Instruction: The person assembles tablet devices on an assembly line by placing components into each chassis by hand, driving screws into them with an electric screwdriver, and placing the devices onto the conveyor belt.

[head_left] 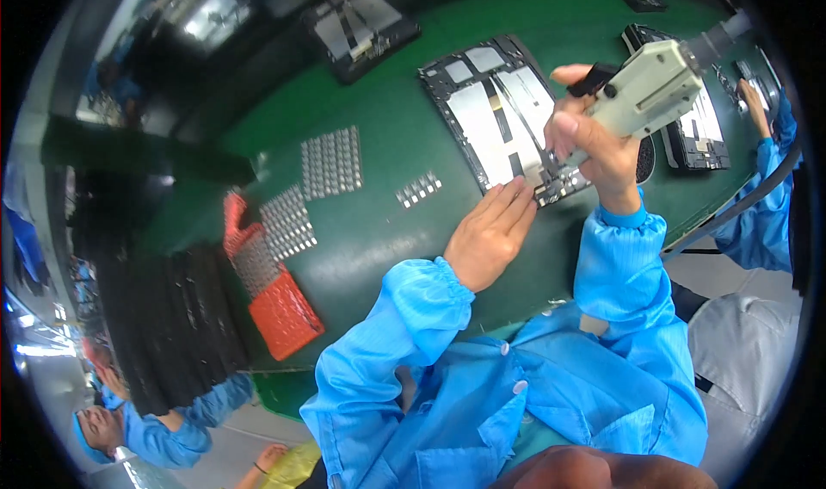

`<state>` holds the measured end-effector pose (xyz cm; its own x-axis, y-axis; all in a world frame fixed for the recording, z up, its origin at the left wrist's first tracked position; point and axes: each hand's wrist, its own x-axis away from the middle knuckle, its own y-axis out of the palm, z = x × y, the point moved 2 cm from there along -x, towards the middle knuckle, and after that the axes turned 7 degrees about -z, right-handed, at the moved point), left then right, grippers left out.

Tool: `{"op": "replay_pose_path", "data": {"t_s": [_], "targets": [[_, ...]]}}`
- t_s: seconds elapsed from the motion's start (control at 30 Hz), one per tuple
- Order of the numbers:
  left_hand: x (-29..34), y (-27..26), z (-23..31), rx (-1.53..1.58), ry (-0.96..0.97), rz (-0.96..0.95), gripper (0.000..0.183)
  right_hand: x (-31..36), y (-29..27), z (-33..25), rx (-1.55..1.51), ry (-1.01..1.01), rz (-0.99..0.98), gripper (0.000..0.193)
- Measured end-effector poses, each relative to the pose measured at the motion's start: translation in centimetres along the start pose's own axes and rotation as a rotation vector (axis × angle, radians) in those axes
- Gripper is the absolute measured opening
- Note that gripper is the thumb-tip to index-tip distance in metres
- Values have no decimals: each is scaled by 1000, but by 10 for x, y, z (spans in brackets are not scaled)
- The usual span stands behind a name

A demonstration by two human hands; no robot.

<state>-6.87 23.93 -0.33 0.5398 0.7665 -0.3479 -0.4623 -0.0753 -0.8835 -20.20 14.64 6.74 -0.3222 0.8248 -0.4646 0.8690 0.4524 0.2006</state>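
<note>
My right hand (598, 145) is wrapped round a beige electric screwdriver (650, 89) with a black lever and a thick cable at its upper end. Its lower end points toward the near right corner of an opened tablet (482, 123); the tip is hidden by my fingers. The tablet lies back-up, with silver plates, a dark ribbon cable and a black frame. My left hand (490, 235) rests flat at the tablet's near edge, fingers stretched out and touching it. Left of that hand lies a small strip of metal pieces (419, 189).
Sheets of small metal pieces (332, 162) and a red plastic bag (286, 315) lie on the green table (370, 239) at left. Other opened tablets stand at the far side (361, 33) and right (701, 127). A co-worker's hand (755, 108) shows at far right.
</note>
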Motion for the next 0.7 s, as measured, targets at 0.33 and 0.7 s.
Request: {"op": "replay_pose_path", "data": {"t_s": [0.33,0.7], "targets": [[-83,11,-122,364,-64,24,31,15,7,19,-50,65,-136,37],[-172,-12,-193,-439,-513,-436,32,19,27,48,-23,-72,-136,30]]}}
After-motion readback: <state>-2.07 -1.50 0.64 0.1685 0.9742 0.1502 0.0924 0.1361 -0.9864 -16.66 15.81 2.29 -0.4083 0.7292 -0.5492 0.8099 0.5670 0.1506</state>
